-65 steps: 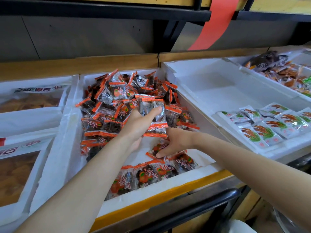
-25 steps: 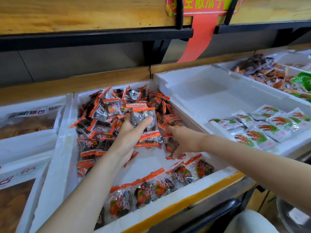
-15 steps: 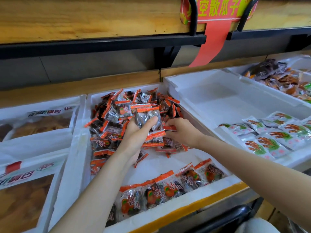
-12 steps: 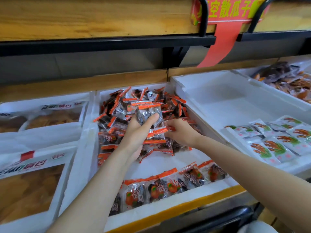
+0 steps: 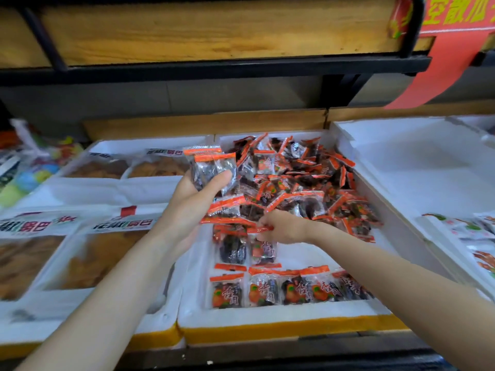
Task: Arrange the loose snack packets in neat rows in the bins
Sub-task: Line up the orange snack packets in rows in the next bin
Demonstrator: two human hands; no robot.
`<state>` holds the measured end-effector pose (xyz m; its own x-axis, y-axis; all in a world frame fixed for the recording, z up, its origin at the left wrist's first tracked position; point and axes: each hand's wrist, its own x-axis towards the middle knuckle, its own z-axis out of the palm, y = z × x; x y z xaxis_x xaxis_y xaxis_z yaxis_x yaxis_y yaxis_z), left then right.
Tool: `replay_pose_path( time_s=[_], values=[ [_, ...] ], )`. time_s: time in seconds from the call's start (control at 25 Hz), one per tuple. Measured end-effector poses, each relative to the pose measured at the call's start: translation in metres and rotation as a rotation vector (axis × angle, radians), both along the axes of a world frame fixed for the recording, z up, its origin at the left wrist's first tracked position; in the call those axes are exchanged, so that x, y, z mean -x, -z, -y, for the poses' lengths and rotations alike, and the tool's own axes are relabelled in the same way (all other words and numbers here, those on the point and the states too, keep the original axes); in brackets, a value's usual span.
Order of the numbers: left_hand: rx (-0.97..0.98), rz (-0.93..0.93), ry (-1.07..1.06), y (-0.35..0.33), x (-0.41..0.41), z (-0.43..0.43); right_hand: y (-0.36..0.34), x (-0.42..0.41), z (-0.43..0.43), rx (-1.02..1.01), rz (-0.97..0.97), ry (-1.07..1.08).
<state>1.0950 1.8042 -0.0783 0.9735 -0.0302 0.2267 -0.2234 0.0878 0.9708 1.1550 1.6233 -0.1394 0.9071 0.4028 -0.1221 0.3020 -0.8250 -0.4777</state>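
A white foam bin (image 5: 281, 315) holds a loose heap of orange-edged snack packets (image 5: 302, 178) at its back. A neat row of packets (image 5: 289, 286) lies along its front wall. My left hand (image 5: 198, 202) is raised over the bin's left side and grips a small stack of packets (image 5: 211, 167), thumb across the front. My right hand (image 5: 284, 226) reaches into the near edge of the heap and pinches the orange end of a packet (image 5: 261, 229). Two more packets (image 5: 246, 247) lie just below that hand.
Left of the bin lie flat bags of yellow-brown crisps (image 5: 88, 258) in white trays. On the right stands a mostly bare white bin (image 5: 417, 167), with green-and-white packets (image 5: 479, 236) at its near right. A wooden shelf (image 5: 214, 30) with a black rail overhangs the back.
My left hand has lifted its stack up and to the left. My right hand has dropped to the heap's near edge and taken hold of a packet. The view has swung left.
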Motion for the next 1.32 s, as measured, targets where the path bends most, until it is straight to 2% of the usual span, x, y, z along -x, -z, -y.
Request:
replay_pose_path(
  time_s=[0.12,0.28,0.32,0.4,0.52,0.64,0.8,0.88,0.96,1.12,1.32],
  values=[
    [-0.010,-0.043,-0.037,0.012,-0.001,-0.006,0.009,0.004,-0.004,-0.009,0.047,0.031],
    [-0.008,-0.089,-0.031,0.021,-0.005,-0.008,0.002,0.010,-0.006,0.194,0.313,0.036],
    [-0.005,-0.096,-0.032,0.023,-0.005,-0.008,-0.001,0.012,-0.009,0.174,0.357,0.005],
    [0.005,-0.101,-0.049,0.025,-0.007,-0.011,-0.006,0.018,-0.020,0.098,0.325,-0.129],
    [0.001,-0.089,-0.082,0.027,-0.008,-0.017,-0.003,0.023,-0.040,0.279,0.282,-0.282],
    [-0.006,-0.087,-0.076,0.029,-0.006,-0.021,-0.007,0.019,-0.051,0.339,0.270,-0.265],
    [-0.008,-0.091,-0.065,0.032,-0.004,-0.023,-0.011,0.019,-0.056,0.220,0.257,-0.189],
    [-0.020,-0.084,-0.078,0.030,-0.003,-0.022,-0.012,0.021,-0.055,0.163,0.425,-0.125],
    [-0.033,-0.058,-0.089,0.027,0.000,-0.021,-0.011,0.022,-0.053,0.223,0.557,-0.156],
    [-0.043,-0.042,-0.078,0.024,0.004,-0.026,0.002,0.035,-0.042,0.277,0.384,-0.391],
    [-0.042,-0.033,-0.060,0.025,0.004,-0.029,0.011,0.032,-0.035,0.189,0.273,-0.331]
  ],
)
